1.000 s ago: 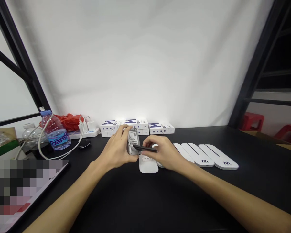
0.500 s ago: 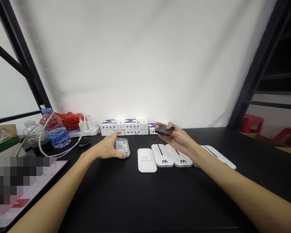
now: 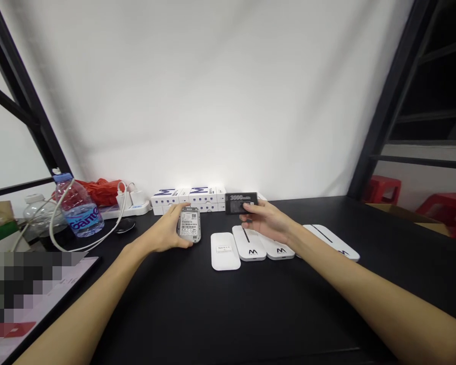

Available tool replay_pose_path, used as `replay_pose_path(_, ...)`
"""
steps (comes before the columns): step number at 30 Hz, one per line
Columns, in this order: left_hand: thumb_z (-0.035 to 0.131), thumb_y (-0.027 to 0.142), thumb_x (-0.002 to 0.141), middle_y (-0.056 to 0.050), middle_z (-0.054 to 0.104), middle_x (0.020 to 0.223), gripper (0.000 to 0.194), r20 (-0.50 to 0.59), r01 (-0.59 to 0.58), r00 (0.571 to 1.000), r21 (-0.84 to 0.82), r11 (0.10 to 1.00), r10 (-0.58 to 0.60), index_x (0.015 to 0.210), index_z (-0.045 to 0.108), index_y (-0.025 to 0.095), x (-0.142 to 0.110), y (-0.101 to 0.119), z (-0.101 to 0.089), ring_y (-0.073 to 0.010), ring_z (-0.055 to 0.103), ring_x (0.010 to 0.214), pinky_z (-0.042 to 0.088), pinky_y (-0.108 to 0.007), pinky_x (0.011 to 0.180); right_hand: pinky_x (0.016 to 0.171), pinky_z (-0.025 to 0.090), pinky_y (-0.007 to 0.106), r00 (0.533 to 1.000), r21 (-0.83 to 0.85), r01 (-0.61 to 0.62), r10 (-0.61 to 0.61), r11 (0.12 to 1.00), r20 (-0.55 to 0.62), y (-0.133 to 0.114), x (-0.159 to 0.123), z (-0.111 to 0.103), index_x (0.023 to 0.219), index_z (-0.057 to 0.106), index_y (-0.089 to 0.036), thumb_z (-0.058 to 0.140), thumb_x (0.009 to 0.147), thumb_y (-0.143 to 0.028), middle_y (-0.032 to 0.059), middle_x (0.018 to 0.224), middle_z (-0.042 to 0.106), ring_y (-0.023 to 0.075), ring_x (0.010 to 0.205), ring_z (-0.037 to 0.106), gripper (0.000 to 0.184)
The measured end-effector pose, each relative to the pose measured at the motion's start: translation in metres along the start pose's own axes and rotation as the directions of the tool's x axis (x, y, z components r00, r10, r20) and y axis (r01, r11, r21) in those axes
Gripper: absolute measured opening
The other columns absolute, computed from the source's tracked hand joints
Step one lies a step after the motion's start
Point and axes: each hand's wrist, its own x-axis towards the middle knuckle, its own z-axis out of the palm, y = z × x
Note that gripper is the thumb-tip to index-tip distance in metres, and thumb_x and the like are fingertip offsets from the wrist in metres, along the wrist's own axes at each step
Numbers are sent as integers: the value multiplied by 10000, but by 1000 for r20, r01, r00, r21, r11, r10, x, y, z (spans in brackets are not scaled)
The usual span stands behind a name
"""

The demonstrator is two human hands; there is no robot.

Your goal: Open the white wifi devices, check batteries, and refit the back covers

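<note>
My left hand (image 3: pixel 166 230) is wrapped round a small portable Wi-Fi router (image 3: pixel 189 224), gripping it by its top and bottom edges. Its back is off, so a printed label shows in the bare battery bay. In my right hand (image 3: pixel 266 219) is a flat black battery (image 3: pixel 240 204), pinched at its right end and held up with its printed face towards me. Below the battery lie a white back cover (image 3: pixel 225 251) with a small label and white routers (image 3: pixel 250 244) with a black stripe and logo, one of them partly under my right hand.
White boxes (image 3: pixel 203 194) with blue print are stacked by the wall. At left stand a water bottle (image 3: pixel 79 213), a power strip (image 3: pixel 139 209) with white cables, a black mouse (image 3: pixel 125 225) and a tablet-like screen (image 3: pixel 66 284). Another white router (image 3: pixel 329 241) lies to the right.
The battery has moved left, nearer the opened router, and turned so its printed face shows. My left hand has tilted the router up a little towards me.
</note>
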Motion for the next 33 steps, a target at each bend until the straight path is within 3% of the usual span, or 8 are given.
replay_pose_path(5, 733, 320, 601, -146, 394, 1378, 922, -172, -162, 971, 36, 986, 166, 1392, 278, 192, -4, 24, -3, -326, 466, 1204, 392, -463, 1003, 569, 409, 266, 998, -278, 53, -56, 959, -2, 1, -2, 17, 746, 648, -170, 761, 709, -351, 13, 727, 546, 101, 622, 490, 216)
replay_pose_path(9, 743, 282, 598, -137, 438, 1341, 970, -137, -241, 963, -41, 970, 233, 1417, 226, 236, -12, 53, 0, -325, 516, 1139, 427, -481, 958, 514, 364, 253, 970, -511, 244, -211, 825, 122, 1, -5, 28, 766, 674, -170, 672, 782, -408, 3, 673, 540, 87, 561, 436, 238)
replay_pose_path(12, 762, 281, 583, -136, 479, 1296, 985, -90, -267, 963, -142, 953, 256, 1417, 239, 240, -16, 68, 9, -323, 549, 1092, 447, -491, 931, 579, 429, 269, 938, -523, 344, -317, 780, 143, 3, -5, 32, 851, 691, -179, 703, 747, -381, 21, 771, 612, 120, 657, 524, 228)
replay_pose_path(19, 798, 256, 571, -133, 546, 1211, 1029, -99, -192, 981, -450, 872, 165, 1416, 209, 238, -23, 84, 23, -287, 620, 985, 528, -438, 825, 628, 479, 306, 869, -549, 420, -494, 722, 15, 5, -8, 42, 882, 688, -205, 715, 733, -399, 3, 726, 581, 136, 672, 535, 246)
replay_pose_path(23, 812, 232, 577, -99, 594, 1099, 997, -97, -154, 988, -598, 787, 119, 1394, 241, 262, -26, 93, 27, -257, 647, 878, 561, -378, 686, 705, 512, 326, 805, -566, 487, -594, 665, -5, 3, -12, 48, 862, 677, -214, 734, 714, -387, 37, 928, 587, 169, 839, 557, 234)
replay_pose_path(28, 811, 210, 605, -70, 614, 1018, 951, -72, -80, 997, -743, 665, 39, 1377, 264, 303, -27, 98, 31, -217, 646, 791, 557, -326, 600, 699, 561, 381, 893, -417, 417, -449, 808, 23, 4, -13, 48, 963, 617, -232, 682, 770, -390, 41, 976, 622, 181, 809, 620, 258)
replay_pose_path(31, 809, 210, 613, -119, 553, 1199, 973, -69, -60, 998, -765, 641, 11, 1402, 249, 315, -27, 100, 31, -230, 646, 851, 570, -346, 628, 699, 574, 382, 910, -416, 391, -412, 821, 44, 4, -14, 50, 969, 602, -233, 699, 754, -354, 46, 1021, 612, 191, 835, 631, 265)
replay_pose_path(33, 810, 191, 608, -137, 434, 1364, 1092, -81, -64, 997, -778, 626, 2, 1450, 139, 377, -27, 101, 31, -235, 642, 892, 578, -358, 635, 702, 580, 374, 906, -446, 392, -421, 805, 39, 3, -15, 51, 972, 584, -240, 711, 736, -314, 46, 1084, 577, 192, 874, 620, 278)
